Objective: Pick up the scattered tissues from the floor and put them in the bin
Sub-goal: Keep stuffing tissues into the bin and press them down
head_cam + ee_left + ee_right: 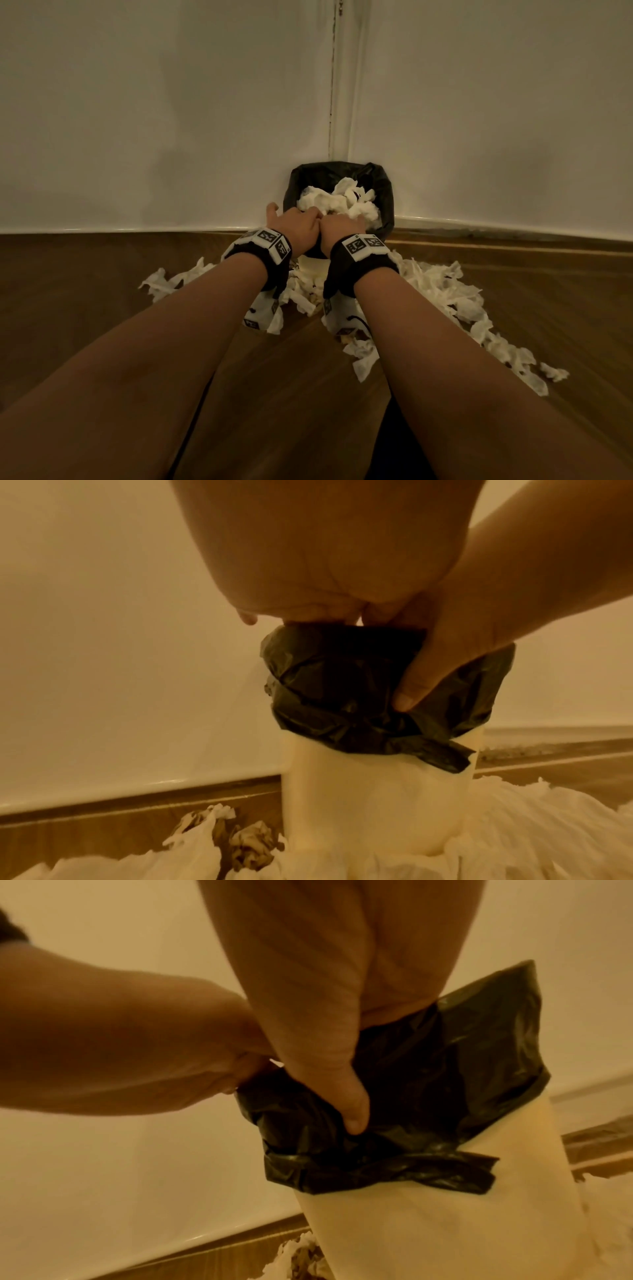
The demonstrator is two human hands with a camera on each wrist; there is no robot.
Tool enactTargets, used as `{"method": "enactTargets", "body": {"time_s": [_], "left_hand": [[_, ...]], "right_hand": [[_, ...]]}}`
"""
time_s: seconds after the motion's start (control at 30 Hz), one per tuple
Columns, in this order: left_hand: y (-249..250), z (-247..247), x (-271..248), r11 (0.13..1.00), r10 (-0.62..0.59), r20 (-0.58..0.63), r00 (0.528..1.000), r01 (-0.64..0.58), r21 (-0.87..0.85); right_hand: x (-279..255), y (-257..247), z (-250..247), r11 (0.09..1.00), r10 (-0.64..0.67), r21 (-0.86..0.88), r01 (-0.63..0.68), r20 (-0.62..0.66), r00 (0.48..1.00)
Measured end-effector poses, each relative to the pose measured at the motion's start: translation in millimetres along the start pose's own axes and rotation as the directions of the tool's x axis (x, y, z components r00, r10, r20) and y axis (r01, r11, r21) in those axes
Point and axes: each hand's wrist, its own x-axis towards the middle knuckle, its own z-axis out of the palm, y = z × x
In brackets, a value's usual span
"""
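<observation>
A white bin [310, 269] with a black liner [385, 195] stands in the wall corner, heaped with crumpled white tissues [342, 202]. My left hand [298, 226] and right hand [342, 224] lie side by side over its near rim, with the fingers reaching down into the heap and hidden there. In the right wrist view the right thumb [352, 1112] lies against the outside of the liner [445, 1083], and the left hand [120, 1047] is beside it. The left wrist view shows the left palm [325, 561] above the bin [369, 791]. Scattered tissues [445, 294] lie around the bin's foot.
More tissues trail along the wooden floor to the right [507, 353], and a smaller patch lies to the left [168, 281]. White walls [171, 120] meet right behind the bin. Bare floorboards [102, 274] stretch to the left and toward me.
</observation>
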Motion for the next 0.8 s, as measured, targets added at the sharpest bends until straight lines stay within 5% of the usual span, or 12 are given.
{"method": "enactTargets", "body": {"time_s": [0.13, 0.23, 0.3, 0.43, 0.5, 0.6, 0.8], "left_hand": [[-12, 7, -12, 0.985, 0.009, -0.221, 0.975, -0.047, -0.164], [-29, 13, -25, 0.958, -0.108, -0.441, 0.891, -0.025, -0.286], [-45, 19, -35, 0.948, -0.197, -0.469, 0.861, 0.045, -0.316], [-72, 40, -61, 0.916, -0.353, -0.397, 0.847, 0.227, -0.331], [-79, 53, -76, 0.909, -0.380, -0.322, 0.867, 0.285, -0.305], [-82, 71, -95, 0.896, -0.395, -0.146, 0.907, 0.345, -0.279], [-71, 110, -113, 0.858, -0.378, 0.183, 0.907, 0.418, -0.298]], "right_hand": [[-4, 0, -3, 0.999, 0.010, -0.043, -0.009, 0.020, 1.000], [-11, -5, -3, 0.998, 0.049, -0.039, -0.051, -0.061, 0.997], [-16, -9, -4, 0.998, 0.056, -0.004, -0.057, -0.149, 0.987], [-24, -20, -11, 0.994, -0.053, 0.067, 0.091, -0.438, 0.897], [-28, -32, -13, 0.964, -0.160, 0.119, 0.238, -0.457, 0.875], [-32, -51, -8, 0.924, -0.248, 0.220, 0.313, -0.277, 0.928], [-20, -67, 29, 0.950, -0.212, 0.248, 0.190, 0.066, 0.975]]}}
